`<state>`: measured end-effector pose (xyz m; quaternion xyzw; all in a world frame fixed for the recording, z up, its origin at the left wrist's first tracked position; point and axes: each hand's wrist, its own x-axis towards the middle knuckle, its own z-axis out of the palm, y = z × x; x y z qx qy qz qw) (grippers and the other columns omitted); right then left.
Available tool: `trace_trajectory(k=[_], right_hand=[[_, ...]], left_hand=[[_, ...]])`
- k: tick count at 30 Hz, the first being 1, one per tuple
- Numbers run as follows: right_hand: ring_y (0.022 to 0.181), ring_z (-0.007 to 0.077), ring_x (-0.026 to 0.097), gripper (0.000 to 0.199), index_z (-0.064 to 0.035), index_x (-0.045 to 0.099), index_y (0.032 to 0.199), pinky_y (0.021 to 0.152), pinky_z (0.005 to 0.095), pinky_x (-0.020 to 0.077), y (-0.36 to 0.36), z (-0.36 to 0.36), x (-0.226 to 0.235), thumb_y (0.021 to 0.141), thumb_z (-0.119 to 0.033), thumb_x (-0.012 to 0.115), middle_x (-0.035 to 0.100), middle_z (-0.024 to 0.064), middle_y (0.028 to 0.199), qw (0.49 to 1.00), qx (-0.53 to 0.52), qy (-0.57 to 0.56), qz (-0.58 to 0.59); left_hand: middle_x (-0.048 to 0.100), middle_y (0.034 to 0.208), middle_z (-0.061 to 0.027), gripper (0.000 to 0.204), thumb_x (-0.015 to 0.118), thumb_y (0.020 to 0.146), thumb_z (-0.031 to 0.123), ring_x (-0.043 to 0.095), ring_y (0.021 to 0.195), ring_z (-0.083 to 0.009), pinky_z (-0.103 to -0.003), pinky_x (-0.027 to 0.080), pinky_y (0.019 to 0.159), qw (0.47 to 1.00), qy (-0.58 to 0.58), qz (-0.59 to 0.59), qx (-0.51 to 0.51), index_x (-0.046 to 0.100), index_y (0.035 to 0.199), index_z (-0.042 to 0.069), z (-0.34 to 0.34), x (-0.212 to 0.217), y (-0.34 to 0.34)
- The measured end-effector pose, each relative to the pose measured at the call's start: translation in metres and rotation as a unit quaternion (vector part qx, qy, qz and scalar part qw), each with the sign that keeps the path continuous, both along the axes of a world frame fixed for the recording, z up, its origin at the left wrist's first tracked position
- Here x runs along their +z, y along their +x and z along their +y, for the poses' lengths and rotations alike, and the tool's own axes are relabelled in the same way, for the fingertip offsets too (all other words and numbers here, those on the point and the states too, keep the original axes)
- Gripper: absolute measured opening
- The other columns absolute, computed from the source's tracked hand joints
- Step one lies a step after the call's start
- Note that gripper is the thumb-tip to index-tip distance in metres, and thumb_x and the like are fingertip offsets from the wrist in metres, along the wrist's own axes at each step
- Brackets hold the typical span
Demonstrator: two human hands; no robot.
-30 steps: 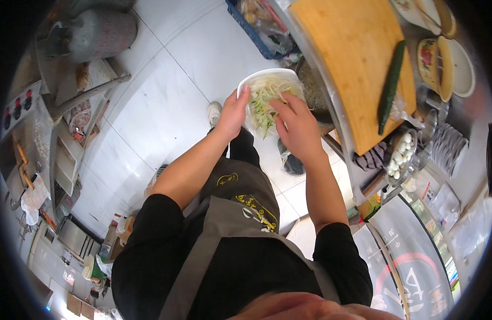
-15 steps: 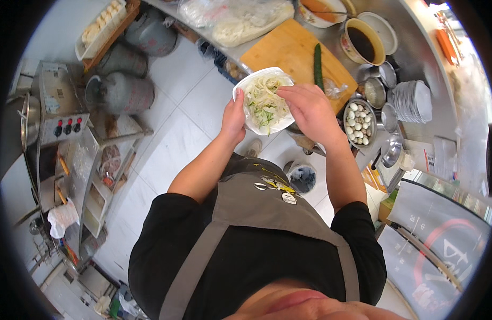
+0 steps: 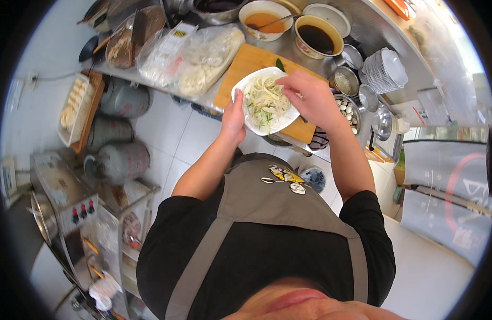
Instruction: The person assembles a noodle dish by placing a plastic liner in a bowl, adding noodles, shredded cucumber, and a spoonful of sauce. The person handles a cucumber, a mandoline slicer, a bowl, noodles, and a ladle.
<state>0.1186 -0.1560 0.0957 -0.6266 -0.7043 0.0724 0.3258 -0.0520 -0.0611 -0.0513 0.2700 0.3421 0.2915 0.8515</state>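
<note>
My left hand point(image 3: 233, 118) grips a white bowl point(image 3: 282, 126) by its left side, thumb on the rim. Pale noodles point(image 3: 267, 92) with thin green cucumber shreds point(image 3: 265, 118) lie in it. Over the bowl's right side, my right hand point(image 3: 313, 101) has its fingers bent together toward the thumb; anything pinched there is too small to make out. Beyond the bowl lies a wooden cutting board point(image 3: 236, 74) on the counter. A dark green cucumber point(image 3: 280, 65) rests on the board, largely hidden behind my right hand.
On the counter stand a bag of noodles point(image 3: 211, 61), a bowl of dark liquid point(image 3: 311, 52), a bowl of orange liquid with a spoon point(image 3: 247, 26) and stacked white dishes point(image 3: 383, 70). Eggs point(image 3: 346, 111) fill a metal bowl at right. Gas cylinders point(image 3: 120, 162) stand at left.
My view has shifted, bringing more of the counter's left side into sight. The bowl now covers more of the board. My right hand has risen slightly and its fingers have bent; my left keeps its grip.
</note>
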Motion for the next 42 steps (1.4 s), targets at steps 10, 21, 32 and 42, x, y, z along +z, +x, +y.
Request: trace_trajectory(k=[10, 21, 32, 42], right_hand=[[0.093, 0.0338, 0.061, 0.016, -0.0064, 0.063, 0.095, 0.081, 0.0432, 0.0496, 0.002, 0.018, -0.003, 0.08, -0.001, 0.066, 0.062, 0.0107, 0.093, 0.987, -0.147, 0.02, 0.063], [0.067, 0.0057, 0.057, 0.014, -0.0016, 0.066, 0.091, 0.06, 0.0232, 0.0476, 0.055, -0.112, -0.062, 0.087, -0.012, 0.075, 0.065, -0.0006, 0.078, 0.787, -0.447, 0.004, 0.426], [0.061, 0.01, 0.057, 0.023, 0.001, 0.065, 0.108, 0.056, 0.0251, 0.0463, 0.321, -0.111, -0.2, 0.092, -0.016, 0.069, 0.065, 0.0017, 0.075, 0.796, -0.577, 0.004, 0.183], [0.064, 0.011, 0.058, 0.027, 0.0013, 0.069, 0.111, 0.059, 0.0268, 0.0476, 0.389, -0.004, -0.232, 0.093, -0.018, 0.07, 0.068, 0.005, 0.083, 0.733, -0.471, 0.172, 0.46]], left_hand=[[0.059, 0.134, -0.0144, 0.062, 0.041, 0.105, 0.05, 0.061, 0.118, -0.0248, -0.039, 0.053, 0.097, 0.985, 0.018, 0.011, -0.17, 0.046, 0.139, -0.001, 0.069, 0.005, 0.045], [0.056, 0.139, -0.0129, 0.061, 0.043, 0.105, 0.049, 0.058, 0.123, -0.0245, -0.04, 0.051, 0.1, 0.98, -0.007, 0.045, -0.194, 0.044, 0.142, 0.001, 0.062, -0.007, 0.089], [0.047, 0.148, -0.0122, 0.063, 0.037, 0.106, 0.05, 0.049, 0.134, -0.0284, -0.045, 0.045, 0.109, 0.998, 0.016, 0.042, -0.051, 0.032, 0.151, 0.006, 0.018, 0.01, 0.112], [0.046, 0.148, -0.0127, 0.063, 0.033, 0.106, 0.05, 0.049, 0.134, -0.0295, -0.045, 0.045, 0.109, 0.998, 0.023, 0.05, 0.04, 0.033, 0.15, 0.005, -0.014, 0.015, 0.11]])
